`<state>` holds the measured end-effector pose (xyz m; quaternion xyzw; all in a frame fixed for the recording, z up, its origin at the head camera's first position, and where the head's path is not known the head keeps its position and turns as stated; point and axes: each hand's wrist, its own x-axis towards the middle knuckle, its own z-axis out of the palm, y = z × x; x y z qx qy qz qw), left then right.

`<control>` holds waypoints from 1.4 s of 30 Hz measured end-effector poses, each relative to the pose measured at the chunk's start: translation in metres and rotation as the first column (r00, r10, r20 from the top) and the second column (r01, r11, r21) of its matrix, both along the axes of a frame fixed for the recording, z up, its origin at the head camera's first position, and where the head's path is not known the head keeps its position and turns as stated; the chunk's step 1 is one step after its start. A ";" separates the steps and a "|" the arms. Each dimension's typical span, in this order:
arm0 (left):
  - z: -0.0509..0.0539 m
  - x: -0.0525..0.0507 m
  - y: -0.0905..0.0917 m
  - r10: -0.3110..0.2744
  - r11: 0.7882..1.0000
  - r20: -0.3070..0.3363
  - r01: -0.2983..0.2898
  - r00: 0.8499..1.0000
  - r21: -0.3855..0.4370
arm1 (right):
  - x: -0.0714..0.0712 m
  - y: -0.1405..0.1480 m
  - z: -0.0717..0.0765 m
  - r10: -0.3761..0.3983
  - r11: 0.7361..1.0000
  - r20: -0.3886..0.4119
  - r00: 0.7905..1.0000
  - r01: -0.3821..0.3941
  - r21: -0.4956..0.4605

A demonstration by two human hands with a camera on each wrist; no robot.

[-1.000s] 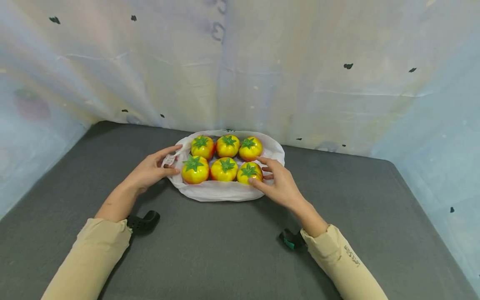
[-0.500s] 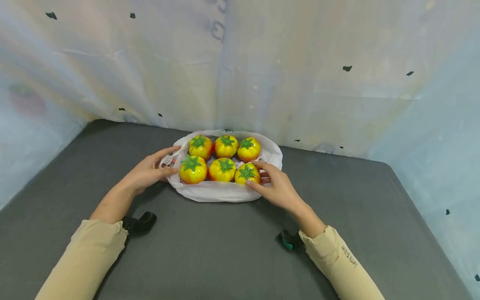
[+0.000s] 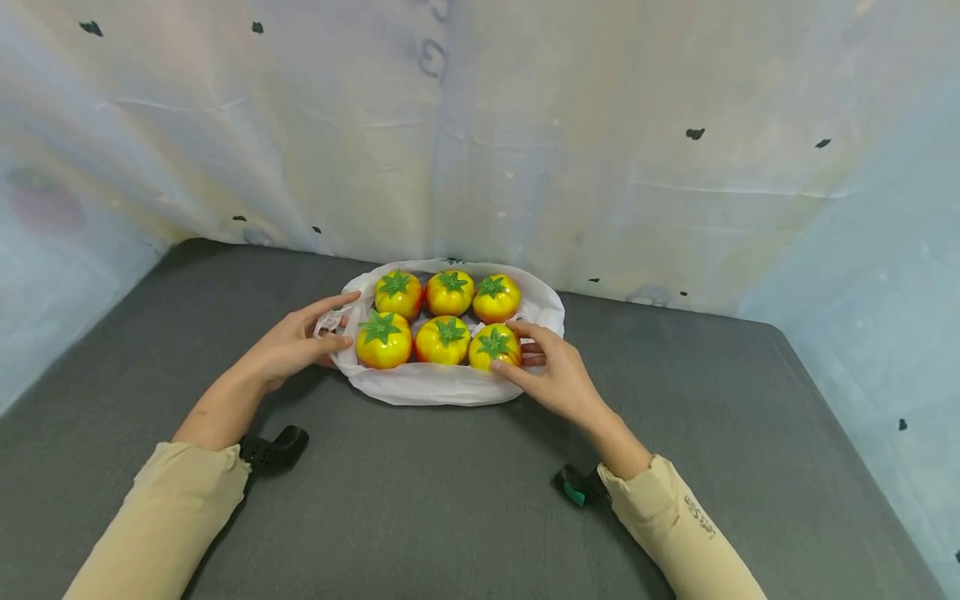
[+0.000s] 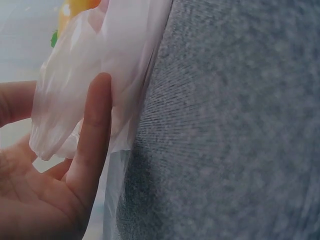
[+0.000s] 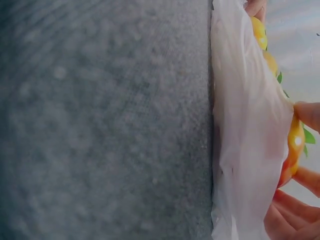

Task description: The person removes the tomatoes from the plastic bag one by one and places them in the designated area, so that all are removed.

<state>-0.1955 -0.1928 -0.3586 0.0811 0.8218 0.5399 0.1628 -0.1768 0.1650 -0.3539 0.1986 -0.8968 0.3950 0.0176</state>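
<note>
A white plastic bag point(image 3: 431, 386) lies on the dark table with its mouth spread wide. Inside, yellow-and-red tomatoes with green star-shaped tops stand in two rows of three. At the bag's left end, my left hand point(image 3: 292, 343) holds the gathered plastic between thumb and fingers. The left wrist view shows the thumb point(image 4: 97, 107) along the bag's outer side. My right hand point(image 3: 558, 373) grips the front right tomato point(image 3: 495, 346) between thumb and fingers. In the right wrist view, that tomato point(image 5: 294, 150) bulges above the bag's rim, and some fingers lie partly out of frame.
The grey table point(image 3: 435, 500) runs forward from the bag. A pale hanging sheet point(image 3: 510, 142) with dark marks forms the back wall close behind it. Black wrist mounts point(image 3: 276, 450) hang at both forearms, just above the tabletop.
The bag and both hands sit slightly further left in the head view, which has itself shifted a little. My right thumb and fingers have settled around the front right tomato.
</note>
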 end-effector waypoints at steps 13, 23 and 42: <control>0.002 -0.001 0.000 -0.012 1.000 -0.001 0.012 1.000 -0.019 | -0.002 0.002 0.008 -0.096 0.990 0.023 0.995 0.098 -0.103; 0.004 0.000 0.001 -0.020 0.999 -0.010 0.020 1.000 -0.025 | -0.005 0.013 0.021 -0.188 0.971 -0.006 0.982 0.185 -0.149; 0.001 -0.001 0.001 -0.021 1.000 -0.004 0.020 1.000 -0.021 | -0.017 0.051 0.031 -0.320 0.933 -0.029 0.947 0.309 -0.185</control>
